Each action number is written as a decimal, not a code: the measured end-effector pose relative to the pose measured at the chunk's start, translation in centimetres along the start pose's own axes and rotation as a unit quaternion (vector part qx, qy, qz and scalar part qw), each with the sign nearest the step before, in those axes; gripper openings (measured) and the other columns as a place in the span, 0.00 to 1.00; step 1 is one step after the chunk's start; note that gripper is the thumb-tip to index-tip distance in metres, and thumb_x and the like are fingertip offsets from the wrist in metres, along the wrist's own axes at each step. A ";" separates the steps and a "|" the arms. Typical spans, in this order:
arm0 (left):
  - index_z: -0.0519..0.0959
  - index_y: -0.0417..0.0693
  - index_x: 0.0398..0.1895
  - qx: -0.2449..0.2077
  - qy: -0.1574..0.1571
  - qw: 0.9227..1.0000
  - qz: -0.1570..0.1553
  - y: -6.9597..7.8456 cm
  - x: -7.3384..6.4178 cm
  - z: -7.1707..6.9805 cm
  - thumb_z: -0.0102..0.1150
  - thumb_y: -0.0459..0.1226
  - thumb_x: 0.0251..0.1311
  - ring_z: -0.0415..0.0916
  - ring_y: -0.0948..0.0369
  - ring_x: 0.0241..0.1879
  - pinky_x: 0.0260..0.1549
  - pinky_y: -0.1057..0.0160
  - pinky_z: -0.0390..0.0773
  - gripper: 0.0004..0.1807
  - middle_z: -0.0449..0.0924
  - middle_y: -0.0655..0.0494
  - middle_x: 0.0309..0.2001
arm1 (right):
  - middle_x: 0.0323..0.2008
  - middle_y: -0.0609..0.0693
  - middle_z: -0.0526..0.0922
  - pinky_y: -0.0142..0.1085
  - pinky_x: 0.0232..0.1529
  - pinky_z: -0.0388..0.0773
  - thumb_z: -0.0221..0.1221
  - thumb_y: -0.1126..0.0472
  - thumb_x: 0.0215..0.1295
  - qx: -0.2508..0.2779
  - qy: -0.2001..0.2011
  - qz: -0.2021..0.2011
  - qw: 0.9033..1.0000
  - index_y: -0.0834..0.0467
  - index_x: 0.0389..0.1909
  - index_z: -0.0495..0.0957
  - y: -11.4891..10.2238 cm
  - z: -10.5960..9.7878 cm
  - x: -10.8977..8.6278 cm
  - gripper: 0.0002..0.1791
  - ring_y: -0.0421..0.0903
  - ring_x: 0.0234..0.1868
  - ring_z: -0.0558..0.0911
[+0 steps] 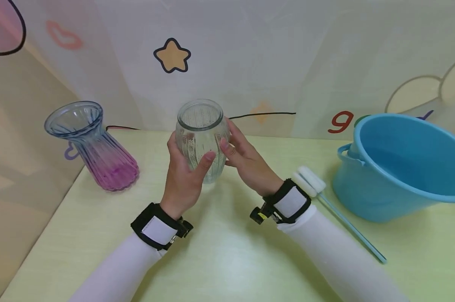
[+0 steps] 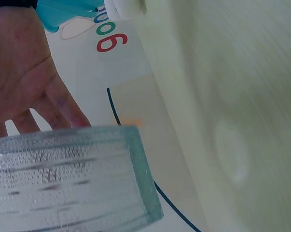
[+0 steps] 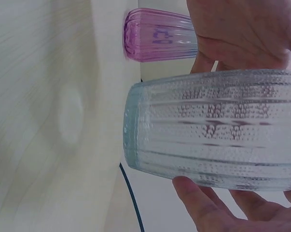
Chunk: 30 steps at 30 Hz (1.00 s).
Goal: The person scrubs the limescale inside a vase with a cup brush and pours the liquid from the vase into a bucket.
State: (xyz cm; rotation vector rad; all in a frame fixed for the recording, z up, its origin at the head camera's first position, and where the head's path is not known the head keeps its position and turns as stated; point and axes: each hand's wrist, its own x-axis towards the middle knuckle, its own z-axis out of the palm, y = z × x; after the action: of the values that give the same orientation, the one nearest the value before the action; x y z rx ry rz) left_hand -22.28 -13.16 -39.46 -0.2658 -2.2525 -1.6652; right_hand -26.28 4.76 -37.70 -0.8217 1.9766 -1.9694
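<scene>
A clear ribbed glass jar (image 1: 205,147) stands upright between both hands, its open mouth upward. My left hand (image 1: 184,180) holds its left side, with the thumb across the front. On the other side my right hand (image 1: 255,167) grips it, the thumb near the upper wall and the fingers reaching behind. The right wrist view shows the jar's base (image 3: 131,125) raised off the tabletop, and beaded texture between the ribs. In the left wrist view, the palm of the right hand (image 2: 24,67) shows beyond the jar. Some fingers are hidden behind the glass.
A blue-to-pink glass vase (image 1: 108,163) leans in view at the left. To the right stands a light-blue bucket (image 1: 371,193), with a white-headed brush (image 1: 348,222) lying beside it, partly behind the right forearm. A decorated wall (image 1: 250,63) borders the table's back.
</scene>
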 end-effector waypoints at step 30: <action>0.41 0.76 0.79 -0.037 -0.206 0.977 -0.031 2.1 -2.8 5.9 0.61 0.70 0.59 0.72 0.55 0.66 0.61 0.43 0.77 0.53 0.65 0.64 0.72 | 0.79 0.53 0.60 0.66 0.61 0.77 0.55 0.52 0.78 -0.148 0.039 0.071 0.986 0.26 0.81 0.44 -2.0 -6.0 -10.7 0.41 0.65 0.71 0.72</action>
State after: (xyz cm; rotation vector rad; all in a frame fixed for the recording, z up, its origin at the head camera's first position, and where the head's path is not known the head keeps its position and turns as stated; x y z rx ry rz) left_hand -19.87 -6.82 -40.19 -0.6164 -2.5117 -1.8705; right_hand -20.32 15.61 -37.65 -0.6534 2.3412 -1.6764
